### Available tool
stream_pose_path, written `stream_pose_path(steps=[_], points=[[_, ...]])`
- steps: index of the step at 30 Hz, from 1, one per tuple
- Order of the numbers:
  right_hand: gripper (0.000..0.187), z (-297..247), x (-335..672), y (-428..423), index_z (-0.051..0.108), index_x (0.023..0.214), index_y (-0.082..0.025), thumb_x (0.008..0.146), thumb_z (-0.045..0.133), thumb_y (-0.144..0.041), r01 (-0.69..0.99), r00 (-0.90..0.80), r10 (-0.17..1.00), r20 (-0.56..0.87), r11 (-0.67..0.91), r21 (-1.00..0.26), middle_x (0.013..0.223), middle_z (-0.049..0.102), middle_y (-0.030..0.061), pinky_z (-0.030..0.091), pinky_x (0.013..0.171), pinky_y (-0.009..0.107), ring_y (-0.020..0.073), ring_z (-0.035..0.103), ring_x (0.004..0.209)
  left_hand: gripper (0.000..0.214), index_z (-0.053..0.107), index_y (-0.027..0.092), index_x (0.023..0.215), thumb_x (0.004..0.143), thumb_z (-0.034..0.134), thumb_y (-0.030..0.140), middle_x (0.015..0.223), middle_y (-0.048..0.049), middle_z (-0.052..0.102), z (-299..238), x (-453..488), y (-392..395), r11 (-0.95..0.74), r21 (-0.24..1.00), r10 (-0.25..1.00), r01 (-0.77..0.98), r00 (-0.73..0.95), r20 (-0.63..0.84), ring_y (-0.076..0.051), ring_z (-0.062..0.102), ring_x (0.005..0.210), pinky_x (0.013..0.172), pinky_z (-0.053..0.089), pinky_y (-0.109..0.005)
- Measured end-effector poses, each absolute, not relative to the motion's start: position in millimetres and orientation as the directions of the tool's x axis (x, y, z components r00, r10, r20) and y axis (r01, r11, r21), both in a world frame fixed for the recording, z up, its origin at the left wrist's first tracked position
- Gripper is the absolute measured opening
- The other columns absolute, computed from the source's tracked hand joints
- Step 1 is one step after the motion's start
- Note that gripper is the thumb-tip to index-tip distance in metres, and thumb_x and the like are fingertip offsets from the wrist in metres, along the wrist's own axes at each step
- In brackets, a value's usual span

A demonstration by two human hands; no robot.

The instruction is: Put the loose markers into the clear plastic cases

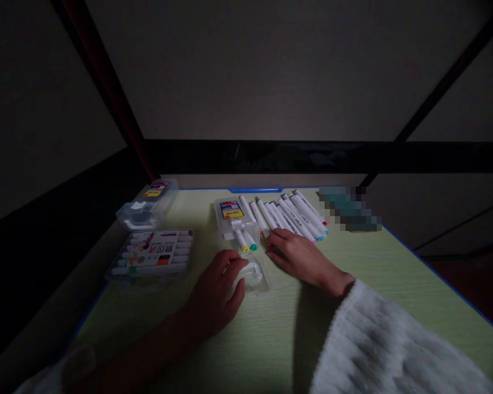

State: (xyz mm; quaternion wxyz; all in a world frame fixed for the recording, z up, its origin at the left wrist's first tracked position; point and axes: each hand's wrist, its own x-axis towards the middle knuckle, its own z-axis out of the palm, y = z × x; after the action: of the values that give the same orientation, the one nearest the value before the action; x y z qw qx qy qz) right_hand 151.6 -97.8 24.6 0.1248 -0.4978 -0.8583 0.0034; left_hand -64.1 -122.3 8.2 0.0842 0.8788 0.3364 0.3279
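Observation:
My left hand [217, 293] rests on the near end of a clear plastic marker case [240, 232], fingers curled round its handle and lid [254, 276]. A couple of markers with yellow and green tips [246, 241] lie inside the case. My right hand [299, 257], in a white knitted sleeve, lies flat on the pale green table [353, 262] with fingers stretched toward a row of several white markers [290, 216] laid side by side. Its fingertips touch the nearest markers' ends.
A closed clear case full of markers [154, 254] lies at the left. Another clear case [148, 205] stands behind it near the table's far left corner. A blurred-out object [347, 208] sits at the far right. Dark frame bars [271, 156] cross behind the table.

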Motion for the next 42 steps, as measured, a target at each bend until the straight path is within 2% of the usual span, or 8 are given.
stream_pose_path(steps=[8,13,22,29,36,42], points=[[0.013,28.6,161.5,-95.6,0.055,0.092,-0.016,0.084,0.048,-0.022,0.882,-0.423,0.877,0.228,0.456,-0.118,0.086,0.058,0.0082,0.039,0.063,0.027,0.0181,0.056,0.076,0.024,0.050,0.016,0.100,0.078,0.044,0.008,0.095,-0.0067,0.050,8.5,-63.6,-122.0,-0.773,0.368,0.631,0.517,0.566,0.531,-0.017,0.051,0.088,0.077,0.047,-0.029],[0.014,30.8,174.7,-92.2,0.056,0.091,-0.016,0.084,0.044,-0.017,0.901,-0.389,0.892,0.229,0.420,-0.106,0.083,0.060,0.0068,0.036,0.060,0.025,0.0159,0.055,0.071,0.016,0.054,0.016,0.088,0.078,0.044,0.008,0.084,-0.0051,0.052,10.6,-63.1,-121.0,-0.786,0.346,0.615,0.512,0.593,0.519,-0.017,0.051,0.078,0.069,0.046,-0.028],[0.019,35.0,203.6,-86.2,0.058,0.094,-0.015,0.083,0.043,-0.018,0.952,-0.218,0.944,0.246,0.262,-0.160,0.090,0.062,0.0093,0.039,0.061,0.024,0.0159,0.057,0.070,0.016,0.054,0.016,0.075,0.080,0.041,0.008,0.073,-0.0035,0.053,9.3,-63.2,-120.1,-0.808,0.308,0.586,0.502,0.628,0.512,-0.016,0.048,0.069,0.063,0.043,-0.026],[0.019,31.1,223.6,-83.5,0.061,0.088,-0.016,0.078,0.045,-0.018,0.964,-0.120,0.951,0.285,0.181,-0.196,0.081,0.064,0.0085,0.038,0.056,0.024,0.0153,0.056,0.063,0.018,0.054,0.016,0.073,0.082,0.039,0.009,0.071,-0.0030,0.053,12.3,-61.8,-120.6,-0.814,0.295,0.577,0.501,0.634,0.515,-0.015,0.048,0.068,0.064,0.043,-0.026],[0.012,27.1,250.8,-82.6,0.058,0.074,-0.018,0.076,0.048,-0.024,0.977,-0.010,0.963,0.269,0.066,-0.202,0.068,0.064,0.0060,0.036,0.052,0.023,0.0158,0.057,0.058,0.018,0.054,0.016,0.072,0.082,0.040,0.010,0.070,-0.0029,0.053,8.7,-63.5,-119.0,-0.811,0.298,0.581,0.504,0.636,0.508,-0.015,0.048,0.067,0.062,0.042,-0.026],[0.014,25.9,269.7,-86.2,0.058,0.070,-0.018,0.074,0.050,-0.028,0.975,0.062,0.960,0.273,0.001,-0.223,0.063,0.064,0.0057,0.036,0.050,0.024,0.0159,0.056,0.054,0.019,0.054,0.016,0.072,0.082,0.039,0.010,0.071,-0.0032,0.054,9.3,-62.8,-119.6,-0.808,0.300,0.587,0.508,0.645,0.489,-0.015,0.049,0.068,0.062,0.042,-0.026]])
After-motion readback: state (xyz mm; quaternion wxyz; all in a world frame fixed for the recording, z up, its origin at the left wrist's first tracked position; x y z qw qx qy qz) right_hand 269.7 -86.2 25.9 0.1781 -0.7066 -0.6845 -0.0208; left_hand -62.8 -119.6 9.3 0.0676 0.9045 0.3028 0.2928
